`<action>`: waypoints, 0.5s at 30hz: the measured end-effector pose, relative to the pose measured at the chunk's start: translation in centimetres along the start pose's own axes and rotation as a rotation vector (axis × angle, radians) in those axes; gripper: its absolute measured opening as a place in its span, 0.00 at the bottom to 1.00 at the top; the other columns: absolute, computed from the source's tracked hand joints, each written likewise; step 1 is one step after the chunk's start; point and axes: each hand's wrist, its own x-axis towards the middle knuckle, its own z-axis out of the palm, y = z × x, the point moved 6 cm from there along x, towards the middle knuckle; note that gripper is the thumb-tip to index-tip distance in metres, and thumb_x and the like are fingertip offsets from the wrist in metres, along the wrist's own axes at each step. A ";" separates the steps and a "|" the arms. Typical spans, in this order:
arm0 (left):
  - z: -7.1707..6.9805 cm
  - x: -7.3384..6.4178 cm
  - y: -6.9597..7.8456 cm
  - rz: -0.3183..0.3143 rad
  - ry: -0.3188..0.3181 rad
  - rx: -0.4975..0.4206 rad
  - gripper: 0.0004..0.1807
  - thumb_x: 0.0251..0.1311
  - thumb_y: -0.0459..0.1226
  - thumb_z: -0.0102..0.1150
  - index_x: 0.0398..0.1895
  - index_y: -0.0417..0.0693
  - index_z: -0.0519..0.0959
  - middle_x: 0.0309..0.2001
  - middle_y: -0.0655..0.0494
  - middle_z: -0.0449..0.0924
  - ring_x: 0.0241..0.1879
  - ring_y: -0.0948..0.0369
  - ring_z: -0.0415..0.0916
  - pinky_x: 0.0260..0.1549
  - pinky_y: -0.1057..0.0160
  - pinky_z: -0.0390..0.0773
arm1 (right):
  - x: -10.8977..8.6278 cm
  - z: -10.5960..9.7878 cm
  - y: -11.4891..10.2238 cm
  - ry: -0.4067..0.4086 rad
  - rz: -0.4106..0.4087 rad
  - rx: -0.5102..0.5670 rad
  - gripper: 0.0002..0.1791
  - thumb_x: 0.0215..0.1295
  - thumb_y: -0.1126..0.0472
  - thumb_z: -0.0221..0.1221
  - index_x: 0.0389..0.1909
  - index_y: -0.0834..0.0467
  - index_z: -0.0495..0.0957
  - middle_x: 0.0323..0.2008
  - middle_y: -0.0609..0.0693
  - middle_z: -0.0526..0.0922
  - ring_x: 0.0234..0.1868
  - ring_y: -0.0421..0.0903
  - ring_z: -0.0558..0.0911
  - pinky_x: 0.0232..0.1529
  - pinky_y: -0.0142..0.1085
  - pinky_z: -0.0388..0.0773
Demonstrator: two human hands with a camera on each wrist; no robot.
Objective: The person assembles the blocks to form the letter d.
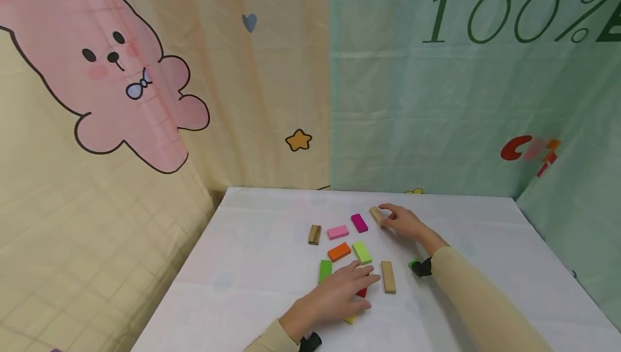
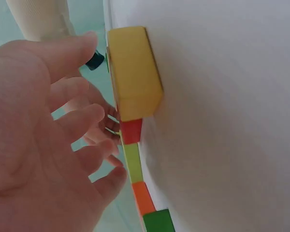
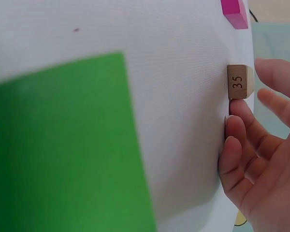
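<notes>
Your right hand (image 1: 406,222) has its fingers loosely bent about a pale wooden block (image 1: 374,213) at the far side of the group; the number 35 shows on that block's end in the right wrist view. A fingertip lies right against the block, but you cannot tell from these views whether it is pinched or only touched. The block lies flat on the white table (image 1: 466,228), and your hand comes in low beside it, probably so the fingers can reach round its sides.

Your left hand (image 1: 337,292) has its fingers spread and slightly bent, with nothing in them. It hovers over the near blocks, partly hiding a red block (image 1: 361,291) and a yellow block (image 1: 350,319); the left wrist view shows a gap between your fingertips and the yellow one.

Just past that hand lie a green block (image 1: 325,270), an orange block (image 1: 339,252) and a lime block (image 1: 362,253), with a second pale wooden block (image 1: 388,277) to their right. Farther out are a pink block (image 1: 338,232), a magenta block (image 1: 359,223) and a dark-grained wooden block (image 1: 315,235). Most sit with gaps between them, which likely leaves room for fingers.

The blocks you can see rest directly on the tabletop, not inside any box or tray.
</notes>
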 end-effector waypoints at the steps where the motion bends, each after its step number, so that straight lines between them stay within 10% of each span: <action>1: 0.1 0.1 0.2 0.010 -0.013 0.010 0.34 0.70 0.56 0.55 0.77 0.70 0.60 0.76 0.66 0.57 0.76 0.57 0.51 0.69 0.54 0.62 | 0.1 0.0 0.0 0.000 -0.012 -0.005 0.29 0.73 0.55 0.59 0.72 0.56 0.68 0.40 0.56 0.80 0.35 0.49 0.77 0.35 0.41 0.76; 15: 1.2 1.0 1.6 -0.023 -0.184 0.040 0.41 0.66 0.64 0.52 0.79 0.79 0.48 0.79 0.76 0.41 0.79 0.59 0.38 0.69 0.41 0.58 | 0.0 0.5 -0.7 -0.035 -0.002 -0.041 0.33 0.73 0.54 0.58 0.76 0.55 0.62 0.55 0.63 0.78 0.45 0.53 0.78 0.47 0.51 0.78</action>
